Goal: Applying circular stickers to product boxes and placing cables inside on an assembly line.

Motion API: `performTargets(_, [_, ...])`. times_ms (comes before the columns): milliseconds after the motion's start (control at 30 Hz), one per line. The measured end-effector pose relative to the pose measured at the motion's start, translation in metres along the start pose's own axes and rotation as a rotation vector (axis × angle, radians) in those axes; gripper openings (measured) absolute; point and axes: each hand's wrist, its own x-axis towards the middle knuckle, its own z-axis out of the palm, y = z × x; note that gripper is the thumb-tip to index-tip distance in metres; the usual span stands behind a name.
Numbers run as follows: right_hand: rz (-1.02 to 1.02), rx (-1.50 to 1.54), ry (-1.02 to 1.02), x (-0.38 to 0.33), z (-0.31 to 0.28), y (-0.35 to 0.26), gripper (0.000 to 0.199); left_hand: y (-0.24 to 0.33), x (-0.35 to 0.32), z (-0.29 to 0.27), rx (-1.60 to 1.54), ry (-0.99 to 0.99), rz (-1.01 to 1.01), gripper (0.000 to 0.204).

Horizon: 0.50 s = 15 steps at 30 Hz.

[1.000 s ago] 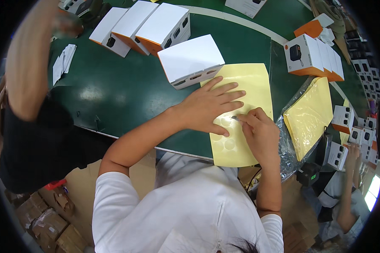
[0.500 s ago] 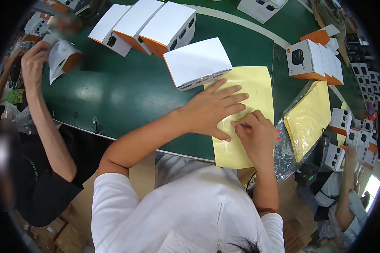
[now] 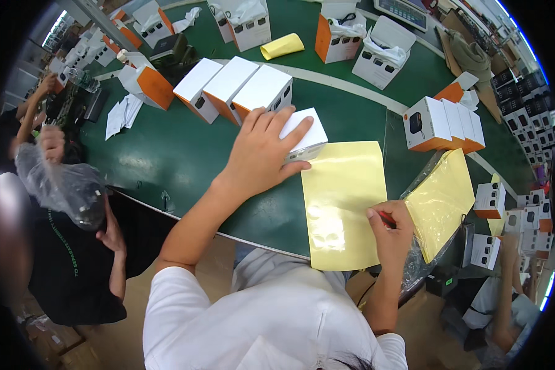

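My left hand [image 3: 262, 151] lies spread over a white product box [image 3: 305, 132] on the green table [image 3: 172, 154], gripping its near side. A yellow sheet [image 3: 342, 197] lies flat just right of that box, reaching the table's near edge. My right hand [image 3: 390, 225] rests at the sheet's right edge with fingers closed on a small red thing [image 3: 386, 217], too small to identify.
Three white and orange boxes [image 3: 234, 89] stand in a row behind my left hand. More boxes [image 3: 441, 123] sit at the right, with a clear bag of yellow sheets [image 3: 441, 200] beside them. A person at the left holds a clear plastic bag [image 3: 61, 185].
My left hand has left the yellow sheet and moved up onto the white box. My right hand has slid to the sheet's right edge. The person at the left lowered their arms.
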Motion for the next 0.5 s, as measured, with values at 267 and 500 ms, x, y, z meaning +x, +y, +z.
performTargets(267, [-0.033, 0.244, 0.076, -0.002, 0.006, -0.009, 0.014, 0.015, -0.019, -0.01, -0.212, 0.137, -0.02, 0.049])
performTargets(500, [-0.063, 0.405, 0.013, 0.0, 0.009, -0.032, 0.015, 0.043, -0.03, 0.021, -2.125, 0.23, -0.857, 0.052])
